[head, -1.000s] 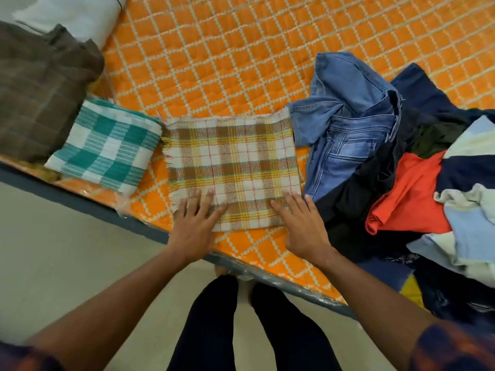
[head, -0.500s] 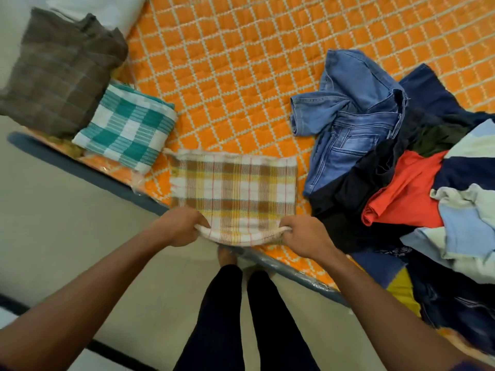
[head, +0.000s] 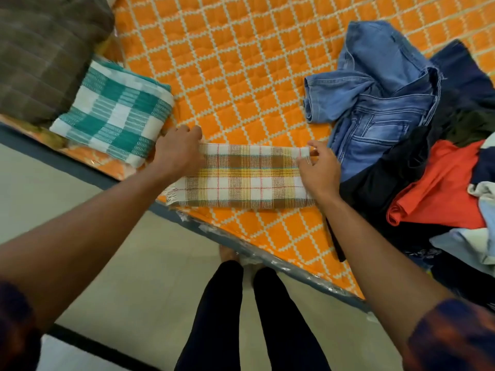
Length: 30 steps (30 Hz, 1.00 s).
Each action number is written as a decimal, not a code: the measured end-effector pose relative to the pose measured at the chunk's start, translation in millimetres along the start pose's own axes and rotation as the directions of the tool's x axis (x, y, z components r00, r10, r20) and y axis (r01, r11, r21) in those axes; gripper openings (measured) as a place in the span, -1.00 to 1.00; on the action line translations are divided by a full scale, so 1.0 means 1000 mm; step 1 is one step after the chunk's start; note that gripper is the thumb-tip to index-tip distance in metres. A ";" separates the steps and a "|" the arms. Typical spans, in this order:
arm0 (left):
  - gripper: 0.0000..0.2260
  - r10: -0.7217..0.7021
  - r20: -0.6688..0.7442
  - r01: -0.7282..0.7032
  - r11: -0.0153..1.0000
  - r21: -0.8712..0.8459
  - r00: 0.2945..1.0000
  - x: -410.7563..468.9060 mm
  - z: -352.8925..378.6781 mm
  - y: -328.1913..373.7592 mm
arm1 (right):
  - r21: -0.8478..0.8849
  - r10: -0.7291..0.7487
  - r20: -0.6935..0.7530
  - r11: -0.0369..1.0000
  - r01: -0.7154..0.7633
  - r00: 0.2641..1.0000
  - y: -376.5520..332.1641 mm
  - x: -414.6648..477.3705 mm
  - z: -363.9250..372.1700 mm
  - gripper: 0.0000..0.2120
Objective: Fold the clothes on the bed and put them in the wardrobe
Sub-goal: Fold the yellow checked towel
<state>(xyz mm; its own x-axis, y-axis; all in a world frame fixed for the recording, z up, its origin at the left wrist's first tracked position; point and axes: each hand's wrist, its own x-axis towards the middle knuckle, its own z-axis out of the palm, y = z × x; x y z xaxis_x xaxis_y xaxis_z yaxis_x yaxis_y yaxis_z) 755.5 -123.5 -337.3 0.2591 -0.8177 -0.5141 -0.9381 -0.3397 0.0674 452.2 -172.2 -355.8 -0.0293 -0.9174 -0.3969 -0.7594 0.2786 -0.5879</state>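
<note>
Plaid yellow-brown cloth (head: 246,178) lies taut between both grips, by the bed (head: 241,76) edge | left hand (head: 176,151) and right hand (head: 318,170) each pinch a far corner, probably to square the fold | green checked cloth (head: 115,116), folded, just outside the left grip | unfolded pile (head: 428,162) beyond the right grip

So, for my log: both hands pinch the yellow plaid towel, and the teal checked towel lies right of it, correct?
No. Head view: the teal checked towel lies left of the yellow plaid towel; left hand and right hand pinch it.
</note>
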 end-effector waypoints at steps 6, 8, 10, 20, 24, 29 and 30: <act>-0.39 0.323 -0.316 -0.336 0.942 0.015 0.892 -0.046 0.033 0.043 | 0.102 0.017 -0.221 0.995 0.005 0.975 -0.006 -0.058 0.007 -0.47; -0.35 0.397 -0.290 -0.400 0.915 0.053 0.871 -0.054 0.056 0.069 | 0.133 0.063 -0.297 0.991 -0.024 0.953 -0.014 -0.082 0.018 -0.41; -0.33 0.395 -0.279 -0.394 0.917 0.063 0.875 -0.050 0.081 0.086 | 0.255 0.261 -0.343 0.950 -0.178 0.902 -0.017 -0.095 0.033 -0.33; -0.37 0.320 -0.255 -0.382 0.890 -0.249 0.912 -0.042 0.089 0.080 | 0.930 0.674 0.134 0.168 -0.328 0.727 -0.018 -0.086 0.058 -0.59; -0.71 -0.020 -0.416 -0.309 0.638 -0.706 0.909 -0.068 0.049 0.039 | 0.814 0.389 -0.154 0.571 -0.107 0.908 -0.072 -0.102 0.051 -0.55; -0.73 -0.432 0.083 0.113 0.045 -0.993 0.898 -0.096 0.024 -0.014 | 0.404 -0.329 -0.171 0.836 0.371 0.929 -0.122 -0.135 0.091 -0.66; -0.68 -0.428 0.178 0.177 -0.042 -0.983 0.886 -0.096 0.024 -0.024 | 0.274 -0.431 -0.110 0.853 0.444 0.896 -0.124 -0.137 0.108 -0.66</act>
<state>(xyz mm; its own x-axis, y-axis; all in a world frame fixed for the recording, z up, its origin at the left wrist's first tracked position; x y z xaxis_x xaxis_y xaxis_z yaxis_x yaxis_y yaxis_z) 747.3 -25.6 -309.8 0.5903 -0.4966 -0.6363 0.3111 -0.5875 0.7470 620.3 -50.1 -304.6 0.2293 -0.9731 -0.0246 -0.4825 -0.0916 -0.8711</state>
